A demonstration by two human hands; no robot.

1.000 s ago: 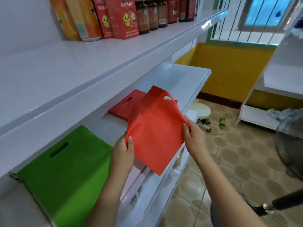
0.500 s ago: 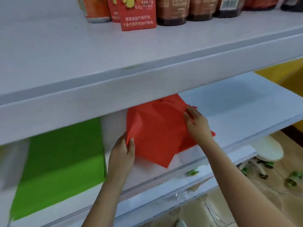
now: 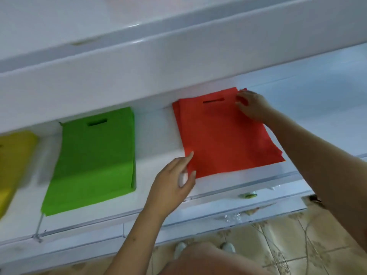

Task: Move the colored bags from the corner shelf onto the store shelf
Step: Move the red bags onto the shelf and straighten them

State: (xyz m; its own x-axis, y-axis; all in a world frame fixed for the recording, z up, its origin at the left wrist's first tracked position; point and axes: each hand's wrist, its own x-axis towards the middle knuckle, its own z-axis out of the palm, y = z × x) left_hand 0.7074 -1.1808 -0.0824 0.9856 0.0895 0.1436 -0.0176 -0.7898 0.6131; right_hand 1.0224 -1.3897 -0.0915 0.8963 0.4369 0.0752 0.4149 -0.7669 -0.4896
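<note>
Flat red non-woven bags with a die-cut slot handle (image 3: 224, 133) lie stacked on the white store shelf (image 3: 158, 135), right of centre, handle end at the far side under the shelf above. Stack edges slightly fanned at the right and near-right corner; at least 2 layers visible, exact count unclear. Left hand (image 3: 174, 183) at the stack's near-left corner, fingers mostly straight, fingertips touching the bag edge, nothing gripped. Right hand (image 3: 252, 108) rests on the far-right corner of the stack beside the handle slot, fingers bent down onto the fabric; pinching the corner or just pressing it, cannot tell. Flat green non-woven bag stack (image 3: 93, 159) lies left of the red one on the same shelf, apart from it, with a strip of white shelf between. Flat yellow bag (image 3: 14, 155) further left, cut off by the frame edge, blurred. Patterned tile floor (image 3: 288, 245) near right, below the shelf front.
</note>
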